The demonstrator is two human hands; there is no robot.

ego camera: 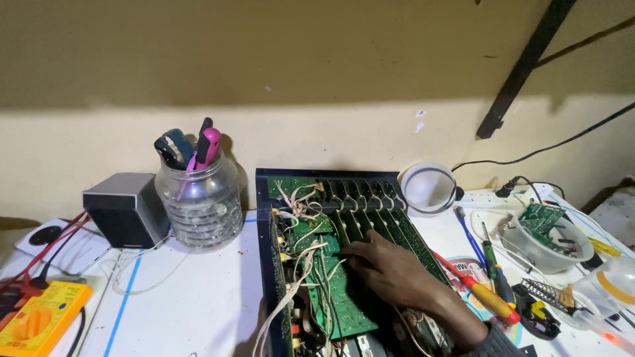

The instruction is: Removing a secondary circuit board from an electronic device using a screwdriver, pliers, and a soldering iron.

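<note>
Open dark-blue metal chassis [263,198] sits at the middle of the white worktable [198,297], its back edge near the wall. Inside: green circuit boards [344,297] with loose white and tan wires [297,264] over the left half, and a row of upright green cards [383,225] on the right.

Right hand [393,271] reaches in from the near right edge, palm down, fingers spread flat on the boards; loose, not gripping anything I can make out. Left hand not in view.

Handling judgement: the chassis looks stiff and fairly heavy, best taken by its metal side walls. The boards look rigid but fragile, solder joints and thin wires easily snagged; hold by the board edges, not by components or wires.

Around it: clear ribbed plastic jar [202,205] holding hand tools with blue and pink grips, left of the chassis; small grey speaker box [126,208] beyond the jar; yellow multimeter [40,320] at the near left corner. Right side: red-and-yellow handled screwdriver [479,291], green-handled screwdriver [491,254], grey bowl [529,251] with a green board in it, white round cup [428,188] by the wall.
</note>
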